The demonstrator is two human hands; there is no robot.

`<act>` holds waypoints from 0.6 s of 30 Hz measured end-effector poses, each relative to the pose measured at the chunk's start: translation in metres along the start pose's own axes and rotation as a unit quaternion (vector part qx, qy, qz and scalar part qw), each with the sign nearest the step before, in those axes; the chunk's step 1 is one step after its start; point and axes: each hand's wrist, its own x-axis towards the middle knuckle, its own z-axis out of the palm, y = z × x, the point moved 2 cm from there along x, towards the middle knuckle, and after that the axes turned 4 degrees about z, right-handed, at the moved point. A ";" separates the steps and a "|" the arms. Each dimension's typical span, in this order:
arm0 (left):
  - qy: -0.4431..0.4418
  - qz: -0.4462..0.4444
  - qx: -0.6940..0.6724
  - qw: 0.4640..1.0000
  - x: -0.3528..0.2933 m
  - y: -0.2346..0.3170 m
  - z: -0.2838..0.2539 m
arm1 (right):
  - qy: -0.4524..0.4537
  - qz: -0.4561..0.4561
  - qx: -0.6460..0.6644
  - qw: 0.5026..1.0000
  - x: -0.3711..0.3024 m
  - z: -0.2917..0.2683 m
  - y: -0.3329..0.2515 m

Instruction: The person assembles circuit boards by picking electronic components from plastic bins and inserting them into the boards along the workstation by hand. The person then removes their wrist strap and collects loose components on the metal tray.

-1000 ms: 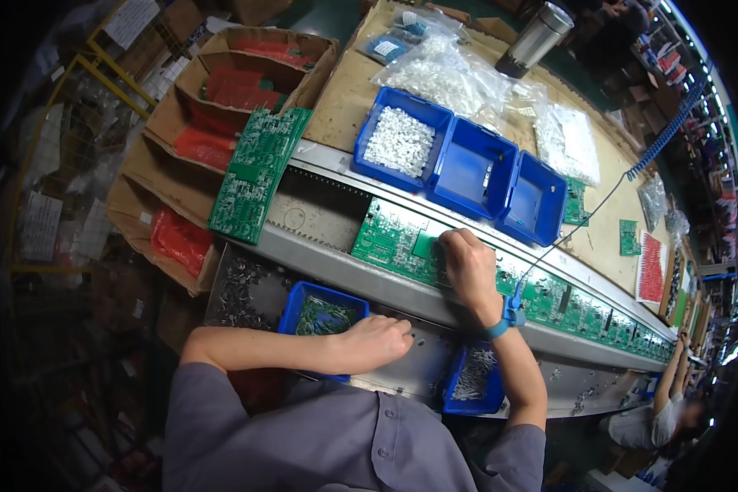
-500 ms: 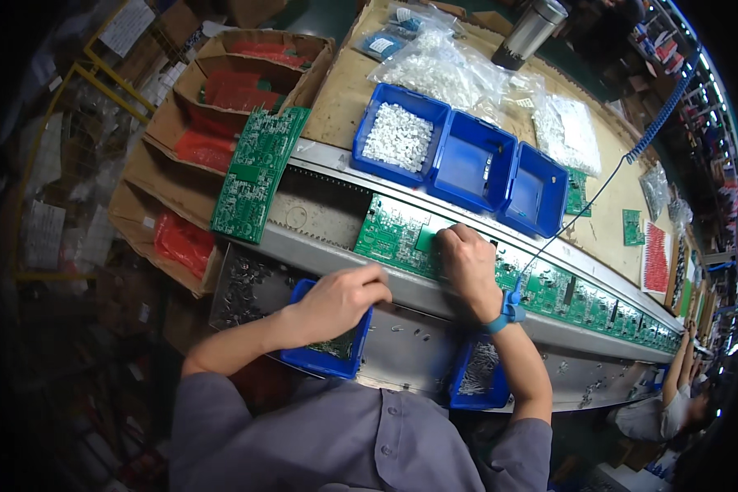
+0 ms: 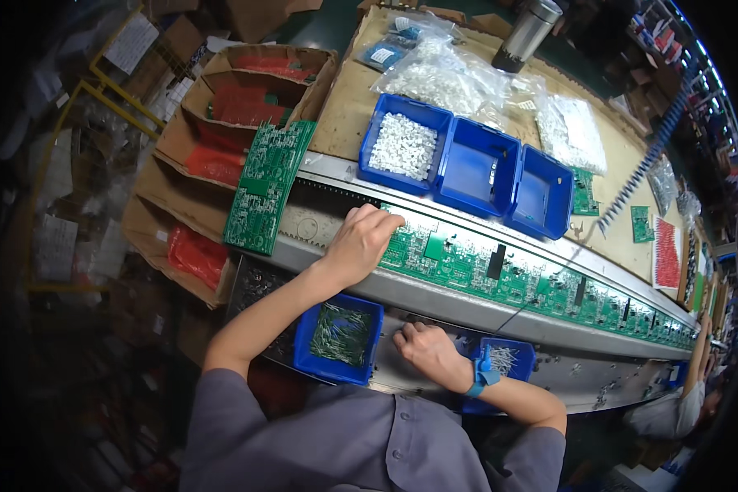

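Note:
My left hand [image 3: 362, 244] is at the left end of a green circuit board [image 3: 418, 246] on the rail, its fingertips pinched together over the board's corner. Whatever lies between them is too small to tell. My right hand [image 3: 431, 353] hovers low over the metal tray [image 3: 398, 373], between two blue bins, with its fingers curled closed; their contents are hidden. The blue bin [image 3: 298, 348] near my left forearm holds thin green-and-silver leaded parts. Beside my right wrist, the other blue bin [image 3: 526, 373] holds silvery pin-like parts. A blue wrist strap [image 3: 485, 375] circles my right wrist.
Beyond the rail stand three joined blue bins [image 3: 476, 164], the left one full of white pieces. A stack of circuit boards [image 3: 262, 193] leans against a cardboard box [image 3: 152, 205] holding red-wrapped boards. A coiled blue cord [image 3: 648, 152] hangs at right. Another person's arm [image 3: 697, 361] reaches the rail.
My left hand has moved up and forward onto the board's left end. My right hand has left the board and come down to the tray. The whole view has shifted slightly.

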 end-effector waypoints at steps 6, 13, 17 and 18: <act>-0.005 0.013 0.025 1.000 0.003 -0.004 0.006 | -0.018 -0.017 -0.013 1.000 0.000 0.001 0.001; -0.010 0.019 0.031 0.999 0.005 -0.004 0.006 | -0.001 -0.021 0.067 0.998 -0.002 -0.006 0.004; -0.020 0.017 0.039 0.999 0.004 -0.003 0.004 | 0.006 -0.005 0.133 0.991 -0.004 -0.022 0.009; -0.021 0.017 0.039 0.999 0.004 -0.002 0.004 | 0.006 -0.006 0.134 0.991 -0.005 -0.027 0.010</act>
